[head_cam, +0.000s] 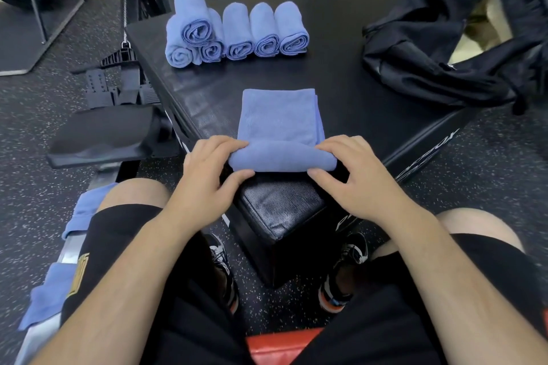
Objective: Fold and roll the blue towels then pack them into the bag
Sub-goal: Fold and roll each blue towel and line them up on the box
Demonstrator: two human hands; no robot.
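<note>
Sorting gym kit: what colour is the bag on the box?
Black; the bag, right of the half-rolled towel, shows best in the head view.

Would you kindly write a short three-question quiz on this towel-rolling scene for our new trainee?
1. True or false: one rolled towel lies on top of other rolls.
2. The left hand and right hand both grip: A) a rolled towel; B) the near end of the folded towel; C) nothing.
3. Fill in: the black bag lies on the box, to the person's ___.

Key: 1 true; 2 B; 3 right.
</note>
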